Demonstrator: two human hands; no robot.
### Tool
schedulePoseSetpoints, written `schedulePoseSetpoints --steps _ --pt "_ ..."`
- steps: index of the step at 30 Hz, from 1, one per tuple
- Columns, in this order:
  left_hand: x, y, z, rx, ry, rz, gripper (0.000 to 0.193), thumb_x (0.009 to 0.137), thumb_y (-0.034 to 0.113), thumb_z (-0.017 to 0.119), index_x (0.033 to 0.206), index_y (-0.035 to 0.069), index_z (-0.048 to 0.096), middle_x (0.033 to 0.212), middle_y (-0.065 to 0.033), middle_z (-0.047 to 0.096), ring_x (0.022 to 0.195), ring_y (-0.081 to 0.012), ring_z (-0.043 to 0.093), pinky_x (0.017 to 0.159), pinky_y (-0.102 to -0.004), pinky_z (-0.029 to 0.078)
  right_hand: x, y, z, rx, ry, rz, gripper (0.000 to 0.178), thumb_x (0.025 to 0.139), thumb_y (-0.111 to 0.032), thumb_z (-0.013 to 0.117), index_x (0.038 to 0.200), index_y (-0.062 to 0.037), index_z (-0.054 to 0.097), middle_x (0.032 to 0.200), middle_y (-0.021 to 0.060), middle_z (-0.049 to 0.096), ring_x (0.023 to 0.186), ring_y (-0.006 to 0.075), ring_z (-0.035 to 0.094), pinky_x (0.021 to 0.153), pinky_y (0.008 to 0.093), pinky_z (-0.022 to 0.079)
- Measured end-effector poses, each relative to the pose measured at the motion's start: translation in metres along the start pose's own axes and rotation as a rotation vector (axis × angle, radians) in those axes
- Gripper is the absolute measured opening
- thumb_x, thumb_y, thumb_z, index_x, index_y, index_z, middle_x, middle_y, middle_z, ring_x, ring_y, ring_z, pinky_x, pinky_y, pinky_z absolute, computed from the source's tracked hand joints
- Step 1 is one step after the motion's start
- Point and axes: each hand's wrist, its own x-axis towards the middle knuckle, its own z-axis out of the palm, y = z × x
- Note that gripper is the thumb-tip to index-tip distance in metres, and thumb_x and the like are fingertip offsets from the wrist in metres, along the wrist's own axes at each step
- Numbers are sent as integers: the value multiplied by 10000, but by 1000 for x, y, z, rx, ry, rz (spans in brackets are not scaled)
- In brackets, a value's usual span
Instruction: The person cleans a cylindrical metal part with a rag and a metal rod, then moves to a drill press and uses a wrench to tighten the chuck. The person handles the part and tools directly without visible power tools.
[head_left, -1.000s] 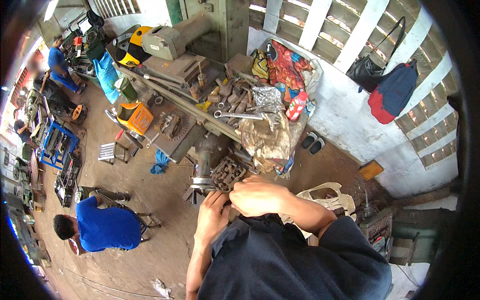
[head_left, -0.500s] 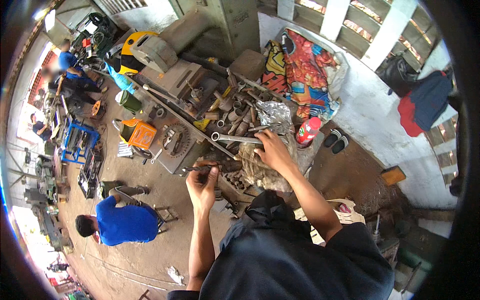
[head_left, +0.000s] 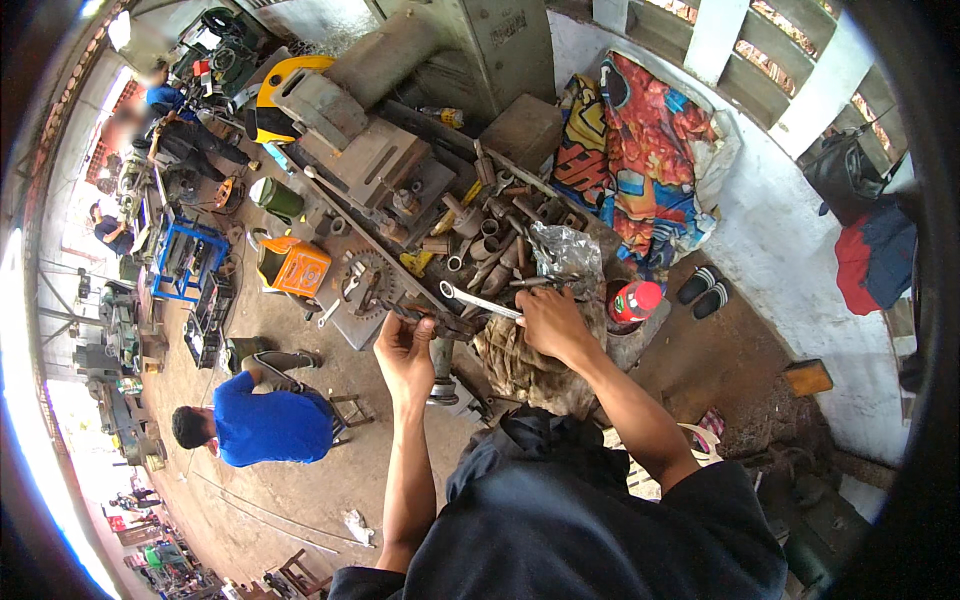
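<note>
My left hand (head_left: 405,355) is raised at the near side of the bench, fingers and thumb pinched on a dark twist drill bit (head_left: 402,313). The drill's spiral tip sticks out to the left, and the fingers hide part of it. My right hand (head_left: 556,328) is closed at the near end of a long steel ring spanner (head_left: 482,303), whose ring end points left over the cluttered bench. A stained rag (head_left: 520,355) lies under my right hand. Crumpled clear plastic (head_left: 568,250) sits just beyond it.
Metal sleeves and tools (head_left: 490,228) crowd the bench. A red-capped bottle (head_left: 634,302) stands at its right. Left are a toothed ring (head_left: 362,285) and an orange container (head_left: 300,268). A person in blue (head_left: 270,420) sits at lower left. Slippers (head_left: 703,291) lie on the floor.
The view has shifted, so the bench appears lower and tilted. My left hand has risen slightly with the drill bit. My right hand stays at the spanner's end.
</note>
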Motion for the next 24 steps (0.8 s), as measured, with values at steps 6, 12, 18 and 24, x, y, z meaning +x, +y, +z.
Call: schedulePoseSetpoints --steps 6,12,18,24 --pt "7 -6 4 102 -12 19 118 917 53 698 996 -17 645 758 -42 621 714 -93 546 668 -257 453 -3 9 -8 367 82 66 161 921 -140 632 1040 -33 645 954 182 674 914 348 658 790 485 465" --pt "10 -4 16 104 14 -47 125 921 52 690 1023 -2 644 780 -55 646 736 -109 579 676 -269 467 -9 -3 -28 661 229 115 155 987 -135 554 1071 -6 545 862 255 660 775 450 636 667 518 459" --pt "19 0 31 230 0 43 155 855 -8 710 981 -10 619 827 -146 680 725 -201 656 650 -335 500 -22 -25 -43 613 240 197 196 1011 -187 541 1089 -10 511 708 240 603 653 425 616 572 501 409" --pt "22 7 45 319 8 175 166 827 -67 674 957 -1 595 863 -178 673 786 -353 671 683 -386 513 -30 -35 -30 671 174 148 252 1028 -233 503 1056 14 546 712 254 585 657 421 599 598 490 414"
